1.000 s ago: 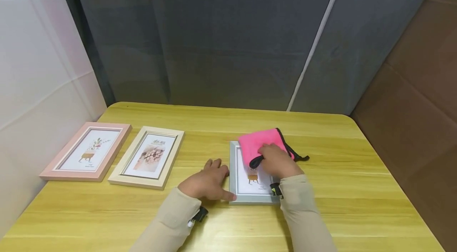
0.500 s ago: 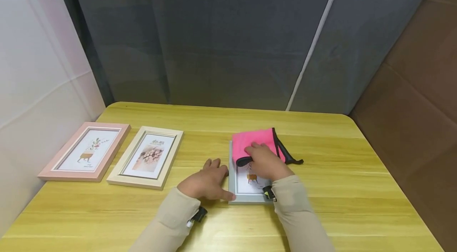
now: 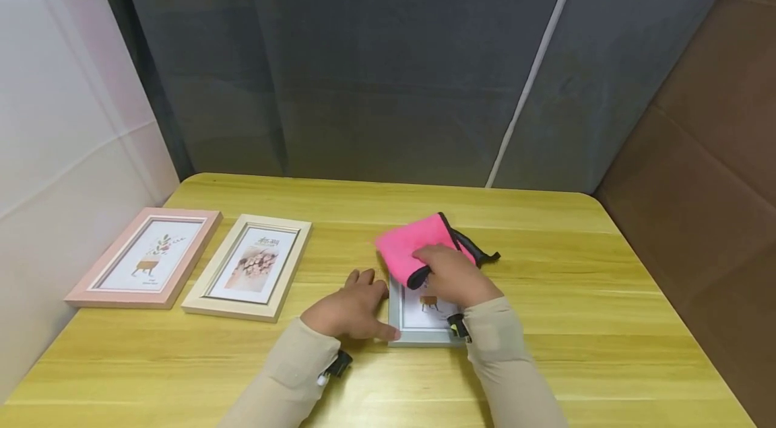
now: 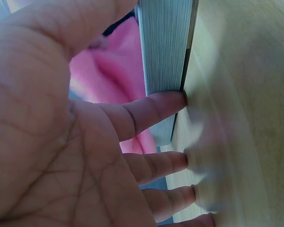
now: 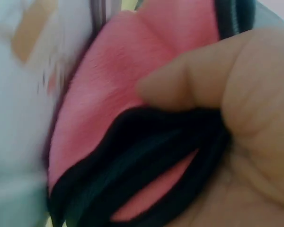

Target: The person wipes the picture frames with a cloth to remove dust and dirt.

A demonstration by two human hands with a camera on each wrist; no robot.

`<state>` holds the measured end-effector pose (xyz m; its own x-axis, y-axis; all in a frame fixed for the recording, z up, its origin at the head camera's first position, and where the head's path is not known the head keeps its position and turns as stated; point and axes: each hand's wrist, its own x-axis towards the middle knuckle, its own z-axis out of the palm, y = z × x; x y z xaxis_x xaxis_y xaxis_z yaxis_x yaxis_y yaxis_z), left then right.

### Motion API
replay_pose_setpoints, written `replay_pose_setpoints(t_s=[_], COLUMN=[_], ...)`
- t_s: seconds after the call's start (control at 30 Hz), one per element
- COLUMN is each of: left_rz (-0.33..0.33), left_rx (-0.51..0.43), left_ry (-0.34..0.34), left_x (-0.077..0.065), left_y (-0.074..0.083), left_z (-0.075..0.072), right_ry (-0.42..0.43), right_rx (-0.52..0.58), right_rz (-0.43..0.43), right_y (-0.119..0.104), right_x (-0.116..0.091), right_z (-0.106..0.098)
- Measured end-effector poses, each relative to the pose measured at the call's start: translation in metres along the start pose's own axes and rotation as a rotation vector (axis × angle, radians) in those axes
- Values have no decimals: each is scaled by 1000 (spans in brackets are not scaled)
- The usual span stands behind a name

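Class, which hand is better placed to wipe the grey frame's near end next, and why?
Probably the right hand: it grips the pink cloth over the grey frame. The left hand touches the frame's side without a cloth.

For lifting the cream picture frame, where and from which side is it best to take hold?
Probably grip the near short border, coming from the near side: the cream frame lies flat with that border's thickness exposed, while the pink frame sits close on its left and the left hand is to its right.
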<state>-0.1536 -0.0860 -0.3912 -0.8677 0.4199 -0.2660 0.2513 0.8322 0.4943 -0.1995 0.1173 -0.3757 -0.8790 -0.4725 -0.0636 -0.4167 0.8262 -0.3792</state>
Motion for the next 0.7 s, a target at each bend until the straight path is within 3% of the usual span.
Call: replay_pose_setpoints(t_s=[0.2, 0.3, 0.5, 0.7], left_rz=[1, -2, -5, 3], left_rx=[-14, -13, -15, -9], left_ry=[5, 3, 4, 5], left_x=[0, -1, -1, 1], left_y=[0, 0, 0, -1], left_z=[-1, -1, 0, 1], right_ry=[41, 34, 28, -7], right_rx=[-54, -49, 0, 57], right_rz=[184, 222, 180, 15], right_y=[24, 31, 28, 5], right_x=[-8, -10, -5, 4], right_z=[-12, -16, -10, 4])
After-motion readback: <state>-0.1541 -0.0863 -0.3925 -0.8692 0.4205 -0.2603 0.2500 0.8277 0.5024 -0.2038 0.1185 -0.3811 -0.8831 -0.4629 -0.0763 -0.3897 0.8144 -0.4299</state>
